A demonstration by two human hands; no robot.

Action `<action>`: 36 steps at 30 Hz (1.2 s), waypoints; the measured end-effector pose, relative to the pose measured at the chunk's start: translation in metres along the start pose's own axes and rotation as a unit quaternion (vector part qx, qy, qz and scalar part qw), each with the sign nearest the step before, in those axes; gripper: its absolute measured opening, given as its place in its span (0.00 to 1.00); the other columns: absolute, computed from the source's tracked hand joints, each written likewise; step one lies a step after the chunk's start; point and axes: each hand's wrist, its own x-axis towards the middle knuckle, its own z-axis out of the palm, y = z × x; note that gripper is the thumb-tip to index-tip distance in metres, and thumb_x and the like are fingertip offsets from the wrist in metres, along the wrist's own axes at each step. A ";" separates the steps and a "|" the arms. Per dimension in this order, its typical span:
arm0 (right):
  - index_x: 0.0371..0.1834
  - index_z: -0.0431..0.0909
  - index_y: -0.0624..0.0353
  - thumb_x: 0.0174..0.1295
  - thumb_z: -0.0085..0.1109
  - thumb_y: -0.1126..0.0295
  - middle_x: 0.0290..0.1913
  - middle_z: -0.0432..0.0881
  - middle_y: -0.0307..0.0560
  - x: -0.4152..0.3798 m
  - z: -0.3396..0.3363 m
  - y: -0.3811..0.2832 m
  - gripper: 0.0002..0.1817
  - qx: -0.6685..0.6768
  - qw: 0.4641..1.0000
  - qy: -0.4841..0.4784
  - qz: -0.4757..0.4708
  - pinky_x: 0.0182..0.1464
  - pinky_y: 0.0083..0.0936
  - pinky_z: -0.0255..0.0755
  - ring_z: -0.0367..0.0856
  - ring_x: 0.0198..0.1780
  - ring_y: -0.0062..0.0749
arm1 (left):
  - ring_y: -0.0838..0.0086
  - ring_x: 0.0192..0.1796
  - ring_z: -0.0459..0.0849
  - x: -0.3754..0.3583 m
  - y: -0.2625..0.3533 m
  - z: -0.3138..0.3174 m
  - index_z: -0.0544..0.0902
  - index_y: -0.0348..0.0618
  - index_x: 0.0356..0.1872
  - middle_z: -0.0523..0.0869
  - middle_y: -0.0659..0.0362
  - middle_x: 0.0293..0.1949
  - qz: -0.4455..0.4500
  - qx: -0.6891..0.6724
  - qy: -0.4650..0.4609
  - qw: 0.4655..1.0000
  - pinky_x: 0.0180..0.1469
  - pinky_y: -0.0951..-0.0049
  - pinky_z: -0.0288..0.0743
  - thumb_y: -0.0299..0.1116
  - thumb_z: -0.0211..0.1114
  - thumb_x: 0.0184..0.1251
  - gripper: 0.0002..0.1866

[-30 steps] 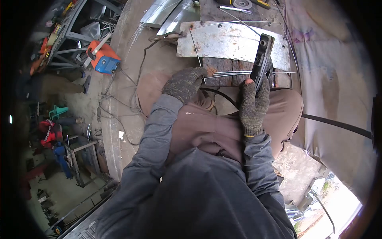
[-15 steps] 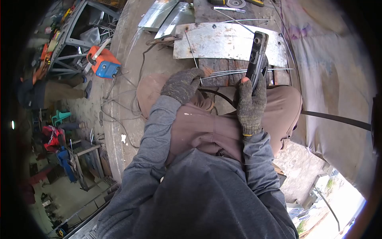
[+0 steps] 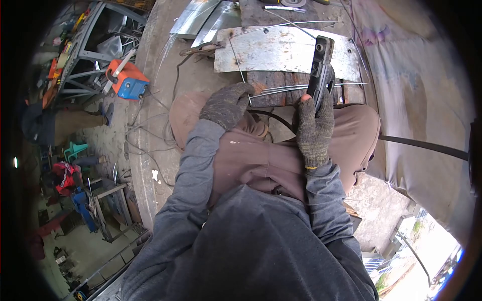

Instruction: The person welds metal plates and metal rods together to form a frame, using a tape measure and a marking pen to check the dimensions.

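Note:
My left hand (image 3: 226,105), in a dark knit glove, is closed with its fingertips around a thin metal rod (image 3: 237,59). That rod's lower tip shows just below the fingers, and its upper end reaches over a metal plate (image 3: 276,50). My right hand (image 3: 315,128), gloved with a bare thumb tip, grips a black electrode holder (image 3: 319,65) upright. From the holder's head another thin rod (image 3: 289,23) slants up to the left. Several loose rods (image 3: 286,90) lie between my hands, on dark wooden boards (image 3: 276,80).
Shiny sheet-metal pieces (image 3: 216,24) lie beyond the plate. An orange and blue machine (image 3: 128,80) stands left, with cables (image 3: 150,129) on the floor. A grey cloth (image 3: 406,95) hangs at right. Two other people (image 3: 65,175) are at far left, beside metal frames (image 3: 110,198).
The whole view has shifted slightly, moving the plate and both hands a little up and left in the picture. Both hands keep their hold.

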 end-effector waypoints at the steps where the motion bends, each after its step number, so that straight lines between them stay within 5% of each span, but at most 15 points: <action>1: 0.63 0.71 0.62 0.74 0.59 0.62 0.32 0.78 0.40 0.000 0.000 0.001 0.20 0.007 1.000 -0.002 0.005 0.32 0.25 0.70 0.73 0.30 0.21 | 0.54 0.55 0.83 0.000 0.000 -0.001 0.83 0.49 0.53 0.86 0.52 0.52 0.000 -0.006 0.004 1.000 0.59 0.58 0.76 0.33 0.61 0.68 0.14; 15: 0.63 0.71 0.63 0.74 0.59 0.62 0.36 0.80 0.43 0.001 0.001 0.002 0.21 -0.018 1.000 0.007 -0.008 0.35 0.27 0.73 0.75 0.32 0.25 | 0.57 0.55 0.85 0.000 0.005 -0.003 0.84 0.46 0.52 0.87 0.52 0.51 -0.014 0.005 -0.015 1.000 0.59 0.61 0.77 0.30 0.61 0.69 0.13; 18: 0.64 0.71 0.63 0.74 0.59 0.62 0.35 0.80 0.43 0.002 0.001 0.007 0.22 -0.036 0.999 0.013 -0.023 0.34 0.27 0.73 0.75 0.32 0.24 | 0.59 0.52 0.86 0.003 0.006 -0.004 0.84 0.45 0.52 0.87 0.51 0.50 -0.066 -0.069 -0.034 0.995 0.57 0.63 0.78 0.32 0.61 0.71 0.12; 20: 0.52 0.74 0.61 0.75 0.60 0.59 0.31 0.77 0.35 0.001 0.002 0.007 0.16 -0.004 1.000 0.014 -0.021 0.31 0.18 0.66 0.70 0.30 0.16 | 0.61 0.49 0.87 0.008 -0.001 -0.003 0.84 0.44 0.51 0.88 0.50 0.48 -0.105 -0.158 0.020 0.982 0.54 0.64 0.79 0.38 0.63 0.72 0.14; 23: 0.52 0.74 0.60 0.75 0.59 0.59 0.31 0.77 0.34 0.000 0.004 0.011 0.16 0.028 0.999 0.012 -0.012 0.30 0.17 0.65 0.70 0.29 0.15 | 0.60 0.47 0.88 0.024 0.000 -0.003 0.86 0.43 0.48 0.88 0.49 0.46 -0.205 -0.081 0.057 0.974 0.52 0.62 0.79 0.46 0.67 0.69 0.17; 26: 0.64 0.71 0.63 0.74 0.59 0.63 0.33 0.79 0.41 0.001 0.001 0.004 0.21 -0.018 0.999 -0.001 -0.031 0.33 0.26 0.72 0.74 0.31 0.22 | 0.59 0.46 0.87 0.030 -0.011 0.007 0.87 0.42 0.45 0.88 0.49 0.44 -0.199 -0.051 0.014 0.979 0.52 0.62 0.79 0.50 0.69 0.66 0.20; 30: 0.64 0.71 0.62 0.74 0.59 0.63 0.33 0.78 0.39 -0.001 0.001 0.002 0.21 -0.027 0.999 0.002 -0.018 0.32 0.24 0.71 0.74 0.30 0.20 | 0.57 0.47 0.87 0.027 -0.017 0.012 0.88 0.42 0.44 0.88 0.48 0.43 -0.204 -0.083 0.017 0.975 0.53 0.60 0.78 0.51 0.68 0.66 0.21; 32: 0.52 0.74 0.61 0.75 0.59 0.58 0.32 0.77 0.35 -0.002 0.003 -0.004 0.17 0.028 1.000 0.000 0.011 0.31 0.19 0.66 0.70 0.30 0.16 | 0.56 0.47 0.87 0.028 -0.025 0.015 0.88 0.42 0.44 0.88 0.48 0.43 -0.169 -0.068 0.028 0.983 0.53 0.60 0.78 0.50 0.68 0.66 0.21; 36: 0.52 0.74 0.61 0.75 0.58 0.58 0.32 0.77 0.35 0.000 0.004 -0.001 0.17 -0.020 0.999 0.015 -0.030 0.32 0.19 0.66 0.70 0.30 0.17 | 0.54 0.52 0.86 0.030 -0.014 0.011 0.86 0.43 0.46 0.88 0.46 0.46 -0.202 -0.083 0.007 0.976 0.57 0.57 0.77 0.54 0.68 0.65 0.23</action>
